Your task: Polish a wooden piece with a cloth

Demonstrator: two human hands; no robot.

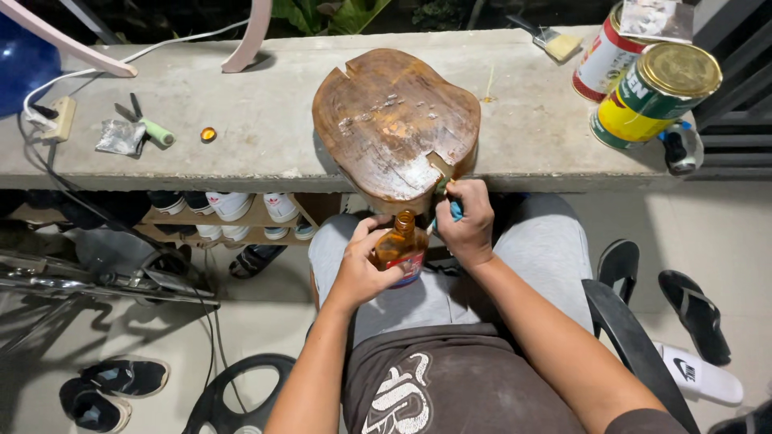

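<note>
Hands meet over the lap of a seated person in grey shorts. The left hand (359, 269) is wrapped around a small amber glass bottle (401, 247) with a red label, uncapped and upright on the lap; how much it holds I cannot tell. The right hand (466, 221) is closed on a small paintbrush with a blue handle (447, 197), its bristles touching the near edge of a thick round slab of dark brown wood (396, 122). That slab rests tilted on the grey concrete bench (265, 137), overhanging toward the person, its top glossy with pale scuffed patches and a notch at the far rim. Two closed paint tins (647, 76) lie at the bench's right end, a wider brush (553, 40) beside them.
</note>
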